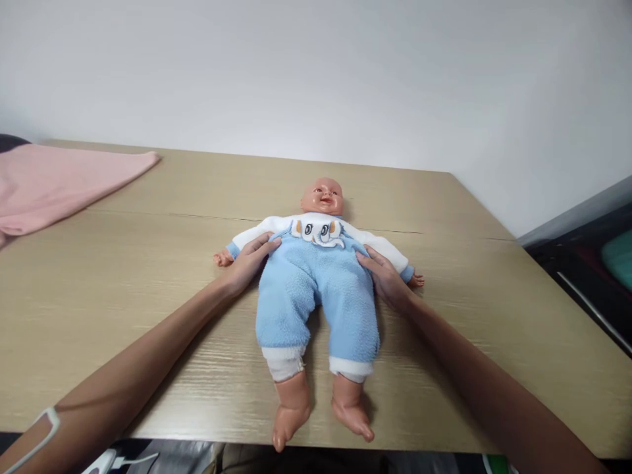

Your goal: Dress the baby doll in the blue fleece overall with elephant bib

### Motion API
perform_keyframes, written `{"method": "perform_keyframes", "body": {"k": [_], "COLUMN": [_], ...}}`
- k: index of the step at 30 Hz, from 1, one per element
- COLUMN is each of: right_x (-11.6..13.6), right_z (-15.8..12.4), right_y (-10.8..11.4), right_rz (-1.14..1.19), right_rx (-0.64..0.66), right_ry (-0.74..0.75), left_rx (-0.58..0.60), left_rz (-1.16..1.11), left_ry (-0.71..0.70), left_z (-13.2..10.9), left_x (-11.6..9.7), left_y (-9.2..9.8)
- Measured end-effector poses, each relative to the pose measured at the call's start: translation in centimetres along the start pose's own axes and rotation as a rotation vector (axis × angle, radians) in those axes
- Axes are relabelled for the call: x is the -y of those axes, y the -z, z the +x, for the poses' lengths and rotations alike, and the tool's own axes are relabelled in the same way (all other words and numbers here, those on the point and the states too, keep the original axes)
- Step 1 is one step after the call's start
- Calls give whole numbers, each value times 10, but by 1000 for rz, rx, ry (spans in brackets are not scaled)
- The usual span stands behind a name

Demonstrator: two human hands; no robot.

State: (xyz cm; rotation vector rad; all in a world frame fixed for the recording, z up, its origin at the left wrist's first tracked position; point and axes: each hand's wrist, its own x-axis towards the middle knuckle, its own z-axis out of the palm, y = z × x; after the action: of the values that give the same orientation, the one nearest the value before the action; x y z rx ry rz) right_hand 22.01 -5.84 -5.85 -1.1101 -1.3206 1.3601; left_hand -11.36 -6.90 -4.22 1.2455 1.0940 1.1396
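A baby doll [316, 283] lies on its back on the wooden table, head away from me and feet at the near edge. It wears a light blue fleece outfit with white sleeves and an elephant face on the chest. My left hand [251, 262] holds the doll's side at the waist, thumb on the blue cloth and the other fingers partly hidden under its arm. On the opposite side my right hand [386, 273] grips the waist in the same way. Both doll arms stretch outward past my hands.
A pink cloth [64, 181] lies on the table [162, 276] at the far left. Behind the table rises a white wall [296, 79]. A dark object [582, 263] stands beyond the right edge. A white cable [133, 459] shows below the near edge.
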Motion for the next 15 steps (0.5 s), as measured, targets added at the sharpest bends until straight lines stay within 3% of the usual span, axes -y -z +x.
{"method": "perform_keyframes", "body": {"k": [3, 6, 10, 13, 15], "right_x": [0, 8, 18, 18, 16], "right_z": [-3, -12, -21, -21, -19], "right_y": [-2, -10, -19, -20, -19], "right_rz": [-35, -122, -197, -203, -202], "right_rx": [10, -32, -38, -26, -27], "right_ry": [37, 107, 149, 144, 144], "left_rx": [-48, -201, -279, -300, -268], "left_rz": [233, 482, 646, 716, 696], "left_ry": [-66, -168, -244, -212, -150], "left_z": [-1, -26, -112, -182, -213], "left_x": [-4, -17, -28, -18, -5], "left_y": [2, -4, -39, -70, -82]}}
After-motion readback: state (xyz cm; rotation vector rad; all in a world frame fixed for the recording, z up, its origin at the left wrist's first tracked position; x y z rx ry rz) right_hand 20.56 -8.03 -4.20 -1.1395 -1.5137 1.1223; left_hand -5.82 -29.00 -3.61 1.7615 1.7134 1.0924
